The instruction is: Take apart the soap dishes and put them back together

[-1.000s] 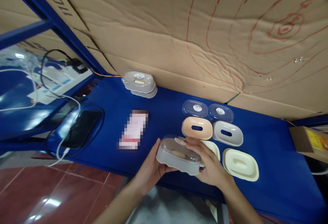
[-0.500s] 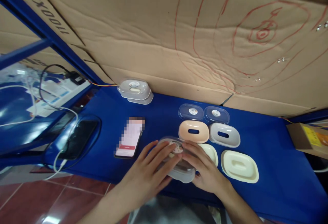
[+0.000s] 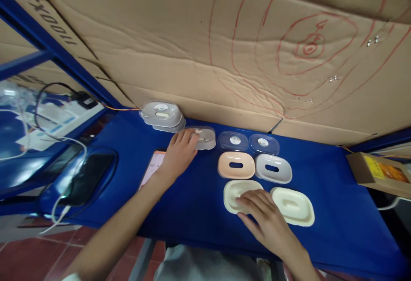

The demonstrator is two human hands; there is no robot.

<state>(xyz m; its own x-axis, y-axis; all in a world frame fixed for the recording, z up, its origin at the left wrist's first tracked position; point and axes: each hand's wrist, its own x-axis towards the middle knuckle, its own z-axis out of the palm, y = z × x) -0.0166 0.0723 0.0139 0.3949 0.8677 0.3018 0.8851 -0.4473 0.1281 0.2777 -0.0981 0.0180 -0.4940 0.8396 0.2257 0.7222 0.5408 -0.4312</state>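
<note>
My left hand (image 3: 183, 150) reaches to the back of the blue table. Its fingers are closed on the left end of a soap box with a clear lid (image 3: 207, 139), which rests beside a stack of similar soap boxes (image 3: 162, 115). Nearer me, my right hand (image 3: 266, 219) hovers with fingers bent and thumb apart, its fingertips over a cream soap box base (image 3: 230, 189). Another cream base (image 3: 305, 214) lies just right of that hand. Behind them sit a peach slotted tray (image 3: 224, 169) and a grey slotted tray (image 3: 284, 171). Two clear lids (image 3: 233, 140) form the rear row.
A phone with a lit screen (image 3: 154, 164) lies partly under my left forearm. At the far left are another phone (image 3: 88, 178), cables and a power strip (image 3: 72, 116). A cardboard wall (image 3: 160, 71) closes off the back, and a small carton (image 3: 379, 171) stands at the right.
The soap box went from both hands at the front to the back left, with my left hand on it. My right hand let go and is over the left cream base.
</note>
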